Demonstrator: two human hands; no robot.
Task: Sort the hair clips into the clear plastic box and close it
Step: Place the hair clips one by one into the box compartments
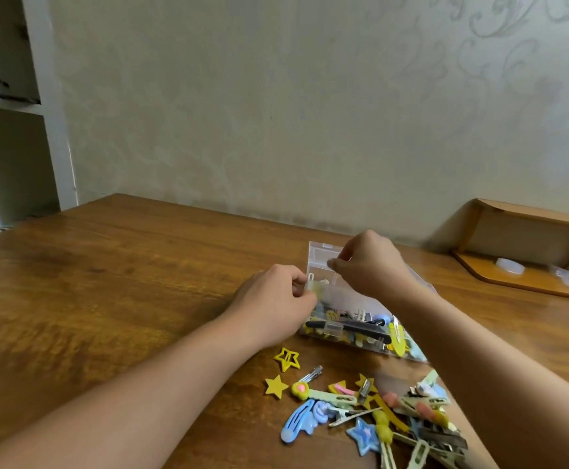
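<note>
Clear plastic box [350, 299] set on wooden bench [107, 282], partly filled with clips. Pale clip [313, 282] pinched by left hand [276, 306] at box edge. Right hand [371, 265] curled above box. Loose hair clips [378, 407] heaped near box.

Two bare forearms show, each uncovered from the frame's edge to the wrist, with no sleeve in view. The left hand [273, 299] wears no ring, watch or band that can be seen. The right hand [371, 265], toward 2 o'clock from the left one, is likewise plain, its wrist bare and its fingernails too small to make out.
</note>
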